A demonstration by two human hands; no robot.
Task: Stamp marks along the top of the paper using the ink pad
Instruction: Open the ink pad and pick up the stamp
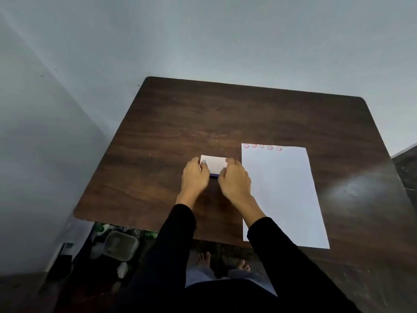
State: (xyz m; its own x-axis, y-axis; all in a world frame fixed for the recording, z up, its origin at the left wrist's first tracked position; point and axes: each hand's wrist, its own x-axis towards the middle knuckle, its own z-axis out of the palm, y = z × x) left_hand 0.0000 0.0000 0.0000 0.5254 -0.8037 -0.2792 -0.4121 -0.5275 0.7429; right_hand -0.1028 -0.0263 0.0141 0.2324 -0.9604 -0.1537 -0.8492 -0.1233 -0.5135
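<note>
left hand (195, 175) holding the left side of the ink pad (214, 164) | right hand (234, 177) holding its right side | ink pad sitting on the table (180, 114), just left of the paper (282, 195) | five red smiley marks (261, 147) showing along the paper's top

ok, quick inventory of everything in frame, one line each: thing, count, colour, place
dark brown wooden table: one, against the grey wall.
white paper sheet: one, right part of the table, near edge overhanging.
red smiley stamp marks: five, in a row along the sheet's top edge, from its left corner.
white rectangular ink pad case: one, with a blue base edge showing, left of the sheet.
clutter under the table: grey tub and bottles, too dim to count.
left hand: fingers on the case's left side.
right hand: fingers on its right side.
black sleeves: two.
bare feet: two, on the floor.
</note>
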